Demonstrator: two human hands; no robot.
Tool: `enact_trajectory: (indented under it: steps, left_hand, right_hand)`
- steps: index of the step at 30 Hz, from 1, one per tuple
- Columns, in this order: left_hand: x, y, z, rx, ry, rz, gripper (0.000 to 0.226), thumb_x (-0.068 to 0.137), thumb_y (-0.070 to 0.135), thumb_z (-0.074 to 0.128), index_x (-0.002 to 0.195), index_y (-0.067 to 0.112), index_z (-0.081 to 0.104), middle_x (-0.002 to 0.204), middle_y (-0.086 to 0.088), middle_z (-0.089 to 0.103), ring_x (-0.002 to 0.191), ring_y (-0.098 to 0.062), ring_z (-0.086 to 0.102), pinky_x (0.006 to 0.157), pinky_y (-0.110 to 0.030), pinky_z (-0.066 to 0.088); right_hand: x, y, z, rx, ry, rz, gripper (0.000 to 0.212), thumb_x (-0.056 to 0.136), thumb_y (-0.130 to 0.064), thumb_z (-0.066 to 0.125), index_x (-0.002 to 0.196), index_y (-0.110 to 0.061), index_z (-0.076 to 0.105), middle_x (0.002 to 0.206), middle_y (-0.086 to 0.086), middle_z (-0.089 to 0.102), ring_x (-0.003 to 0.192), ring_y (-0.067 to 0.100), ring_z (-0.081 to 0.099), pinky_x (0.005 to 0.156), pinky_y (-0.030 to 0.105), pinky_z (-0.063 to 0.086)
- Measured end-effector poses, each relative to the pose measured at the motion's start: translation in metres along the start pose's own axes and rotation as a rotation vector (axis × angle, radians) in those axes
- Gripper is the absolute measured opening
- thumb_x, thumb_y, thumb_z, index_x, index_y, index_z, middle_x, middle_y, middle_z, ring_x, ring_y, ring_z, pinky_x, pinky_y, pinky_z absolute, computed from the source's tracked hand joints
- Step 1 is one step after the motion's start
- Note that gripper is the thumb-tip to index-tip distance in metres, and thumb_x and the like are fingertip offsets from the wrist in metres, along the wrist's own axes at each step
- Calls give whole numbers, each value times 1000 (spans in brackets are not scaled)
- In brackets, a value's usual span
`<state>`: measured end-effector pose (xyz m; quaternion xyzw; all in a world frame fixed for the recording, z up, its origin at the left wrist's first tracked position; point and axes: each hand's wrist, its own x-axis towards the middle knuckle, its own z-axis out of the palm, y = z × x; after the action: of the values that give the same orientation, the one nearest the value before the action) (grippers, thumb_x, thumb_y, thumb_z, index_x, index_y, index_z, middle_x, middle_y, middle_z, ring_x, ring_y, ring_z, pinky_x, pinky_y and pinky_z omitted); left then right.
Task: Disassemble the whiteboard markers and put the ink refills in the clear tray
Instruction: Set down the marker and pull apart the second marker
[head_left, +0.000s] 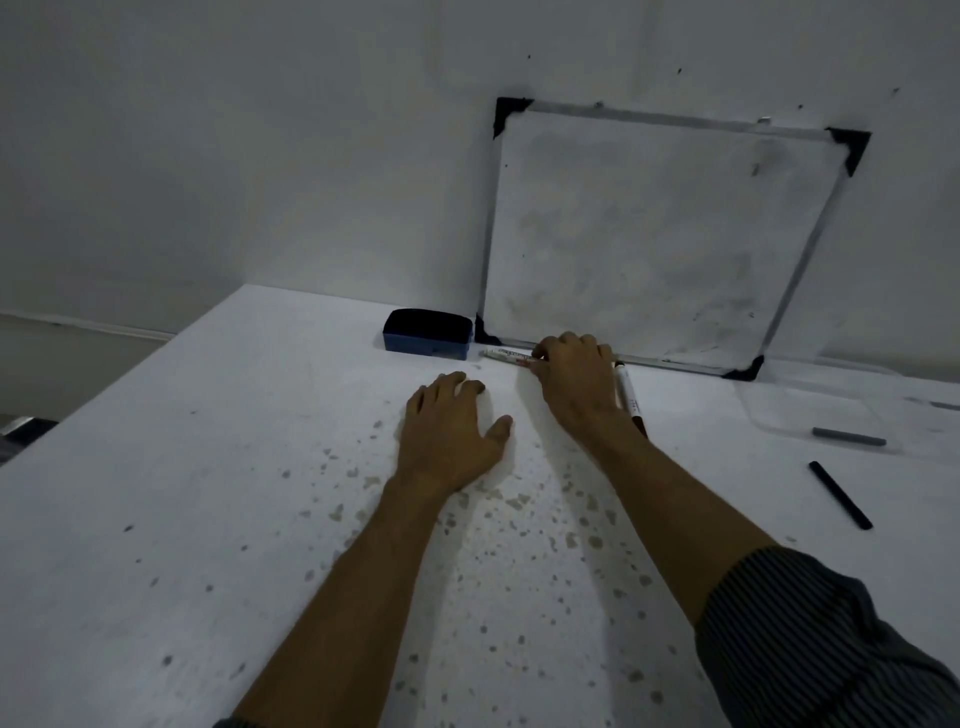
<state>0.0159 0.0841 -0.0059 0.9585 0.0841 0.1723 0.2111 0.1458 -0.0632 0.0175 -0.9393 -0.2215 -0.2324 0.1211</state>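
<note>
Left hand (451, 435) flat, fingers spread, on table (156, 493); right hand (574, 379) pinching marker (506, 355)

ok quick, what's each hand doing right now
Left hand: open, flat on the table, holding nothing.
Right hand: fingers closing on a white marker by the whiteboard.

A dim room with plain pale walls (260, 156), marked by a few small dark specks toward one o'clock. A white table (182, 519) fills the lower view, its top spattered with brownish stains around six o'clock. At nine o'clock, past the table's edge, a light strip (88, 326) runs along the wall's foot
</note>
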Motion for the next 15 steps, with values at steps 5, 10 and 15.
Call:
enact_trajectory:
  steps: [5, 10, 15]
  left_hand:
    - [-4, 2, -4, -40, -8, -7, 83, 90, 63, 48, 154, 12, 37, 158, -10, 43, 145, -28, 40, 122, -42, 22]
    - [-9, 15, -11, -68, 30, 77, 65, 95, 50, 62, 146, 13, 45, 147, -7, 53, 132, -28, 52, 112, -42, 35]
    - [-33, 44, -9, -175, -6, 166, 56, 98, 46, 60, 144, 16, 47, 144, -3, 53, 125, -21, 55, 108, -37, 39]
  right_hand:
    - [-25, 9, -20, 26, 110, 77, 28, 89, -25, 71, 113, -12, 72, 105, 12, 67, 96, 34, 60, 84, 43, 42]
    - [-69, 36, -61, -133, 0, 419, 46, 85, -40, 70, 114, -6, 63, 113, 17, 62, 103, 35, 58, 88, 44, 42]
    - [-105, 49, -79, 107, -112, 517, 34, 92, -42, 60, 98, -8, 65, 99, 11, 67, 86, 29, 65, 75, 37, 53]
